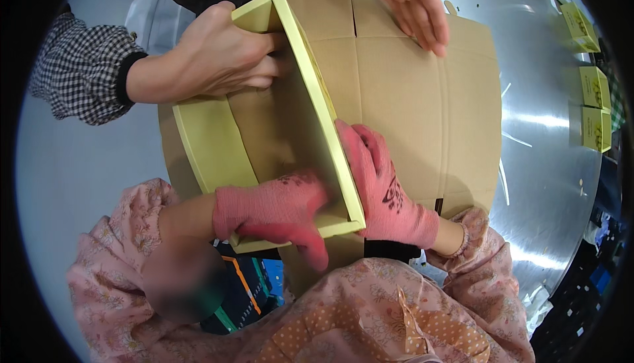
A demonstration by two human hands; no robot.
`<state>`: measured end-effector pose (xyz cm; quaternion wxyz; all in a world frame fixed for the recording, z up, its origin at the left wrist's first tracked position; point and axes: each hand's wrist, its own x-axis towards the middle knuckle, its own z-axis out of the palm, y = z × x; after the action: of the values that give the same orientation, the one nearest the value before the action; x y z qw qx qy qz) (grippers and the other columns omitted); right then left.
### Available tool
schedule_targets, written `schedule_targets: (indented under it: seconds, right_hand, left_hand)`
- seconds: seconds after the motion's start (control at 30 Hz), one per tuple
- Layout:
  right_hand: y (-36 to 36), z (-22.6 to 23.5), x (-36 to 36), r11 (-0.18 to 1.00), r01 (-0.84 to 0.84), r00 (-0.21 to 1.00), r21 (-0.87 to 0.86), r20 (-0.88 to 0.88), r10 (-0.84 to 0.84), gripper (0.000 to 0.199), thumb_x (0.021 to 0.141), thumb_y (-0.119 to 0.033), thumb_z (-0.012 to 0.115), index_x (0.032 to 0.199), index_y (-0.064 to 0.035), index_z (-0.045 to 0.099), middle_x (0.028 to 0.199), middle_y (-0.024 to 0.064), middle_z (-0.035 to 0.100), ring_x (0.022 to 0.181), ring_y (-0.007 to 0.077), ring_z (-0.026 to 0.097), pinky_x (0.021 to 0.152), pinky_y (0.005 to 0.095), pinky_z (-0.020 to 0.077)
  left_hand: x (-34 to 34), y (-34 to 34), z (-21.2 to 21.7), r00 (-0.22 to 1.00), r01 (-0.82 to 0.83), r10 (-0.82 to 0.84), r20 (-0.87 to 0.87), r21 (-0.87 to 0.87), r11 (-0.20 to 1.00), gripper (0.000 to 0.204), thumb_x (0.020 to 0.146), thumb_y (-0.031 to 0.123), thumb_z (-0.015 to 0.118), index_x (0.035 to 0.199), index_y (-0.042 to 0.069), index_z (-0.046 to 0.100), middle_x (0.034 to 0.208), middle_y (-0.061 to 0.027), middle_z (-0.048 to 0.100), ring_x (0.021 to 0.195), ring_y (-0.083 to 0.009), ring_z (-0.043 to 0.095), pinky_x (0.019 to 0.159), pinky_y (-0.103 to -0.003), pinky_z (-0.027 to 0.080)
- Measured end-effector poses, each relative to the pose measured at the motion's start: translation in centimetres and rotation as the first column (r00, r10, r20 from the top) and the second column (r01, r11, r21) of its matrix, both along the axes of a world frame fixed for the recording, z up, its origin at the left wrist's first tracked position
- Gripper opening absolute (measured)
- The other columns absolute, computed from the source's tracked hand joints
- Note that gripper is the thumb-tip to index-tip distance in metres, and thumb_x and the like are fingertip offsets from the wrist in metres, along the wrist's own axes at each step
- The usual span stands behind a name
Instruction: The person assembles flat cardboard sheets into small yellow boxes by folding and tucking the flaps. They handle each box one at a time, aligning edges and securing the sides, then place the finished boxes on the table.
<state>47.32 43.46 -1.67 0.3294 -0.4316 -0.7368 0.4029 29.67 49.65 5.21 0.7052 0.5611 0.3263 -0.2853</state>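
A yellow cardboard box (211, 142), open at the top with a brown inside, stands tilted in front of me. My left hand (274, 208), in a pink glove, reaches over its near wall; the fingers are inside near the right corner, partly blurred, and the thumb hangs outside. Against the outer face of the long right wall, my right hand (389, 191) grips with bent fingers, in a matching glove with a dark print. A co-worker's hand (218, 56), below a checked sleeve, reaches into the far end. Another bare hand (413, 6) is over the flat cardboard at the top.
Flat brown cardboard sheets (403, 92) with fold lines lie beneath and right of the box. A shiny metal table (538, 184) extends right, with thin white strips on it. Small yellow boxes (596, 128) stand along its right edge.
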Motion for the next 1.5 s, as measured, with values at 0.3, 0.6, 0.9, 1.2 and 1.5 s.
schedule_targets:
  seconds: [0.3, 0.6, 0.9, 1.2, 1.5]
  right_hand:
    - [0.9, 1.0, 3.0, 0.969, -0.223, 0.970, -0.103, -0.122, 0.210, 0.096, 0.064, 0.001, 0.074, 0.147, -0.0059, 0.026, 0.139, 0.0239, 0.035, 0.128, 0.0422, 0.038, 0.107, 0.0440, 0.0359]
    - [0.5, 0.6, 3.4, 0.984, -0.129, 0.989, -0.120, 0.052, 0.136, 0.080, 0.065, 0.008, 0.064, 0.140, -0.0126, 0.044, 0.133, 0.0184, 0.049, 0.112, 0.0380, 0.056, 0.089, 0.0401, 0.0510]
    - [0.7, 1.8, 2.2, 0.983, -0.163, 0.978, -0.082, 0.117, 0.172, 0.077, 0.068, -0.001, 0.069, 0.139, -0.0023, 0.039, 0.130, 0.0240, 0.047, 0.108, 0.0406, 0.057, 0.088, 0.0416, 0.0501]
    - [1.8, 10.7, -0.6, 0.932, -0.358, 0.930, 0.054, -0.070, 0.361, 0.077, 0.080, -0.017, 0.070, 0.140, 0.0084, 0.030, 0.135, 0.0263, 0.042, 0.116, 0.0353, 0.053, 0.097, 0.0402, 0.0448]
    - [5.4, 9.3, -7.1, 0.424, -0.704, 0.225, -0.570, 0.388, 0.894, 0.065, 0.083, -0.034, 0.062, 0.131, 0.0059, 0.044, 0.125, 0.0245, 0.050, 0.118, 0.0374, 0.050, 0.100, 0.0411, 0.0424]
  left_hand:
    - [-0.5, -2.1, 0.6, 0.994, -0.110, 0.103, 0.041, 0.229, 0.967, 0.074, 0.073, 0.025, 0.075, 0.137, 0.005, 0.044, 0.138, -0.0191, 0.043, 0.131, -0.0324, 0.038, 0.110, -0.037, 0.028]
    - [-0.4, -2.1, -0.8, 0.970, -0.121, 0.056, 0.237, 0.268, 0.956, 0.072, 0.069, 0.030, 0.072, 0.133, 0.005, 0.048, 0.136, -0.0230, 0.042, 0.130, -0.0372, 0.037, 0.111, -0.041, 0.028]
    - [-0.4, -2.2, -2.3, 0.895, -0.285, 0.104, 0.434, 0.377, 0.881, 0.058, 0.062, 0.031, 0.073, 0.103, -0.008, 0.061, 0.102, -0.0271, 0.061, 0.096, -0.0367, 0.060, 0.087, -0.039, 0.049]
    - [-1.5, -4.3, 0.7, 0.860, -0.441, -0.009, 0.510, 0.752, 0.489, 0.042, 0.075, 0.035, 0.068, 0.092, -0.003, 0.062, 0.093, -0.0220, 0.064, 0.090, -0.0340, 0.063, 0.080, -0.039, 0.051]
    - [-5.6, -16.0, -3.7, 0.170, -0.876, 0.568, 0.806, 0.387, -0.288, 0.081, 0.088, 0.061, 0.049, 0.139, -0.001, 0.037, 0.136, -0.0154, 0.040, 0.129, -0.0344, 0.036, 0.114, -0.046, 0.022]
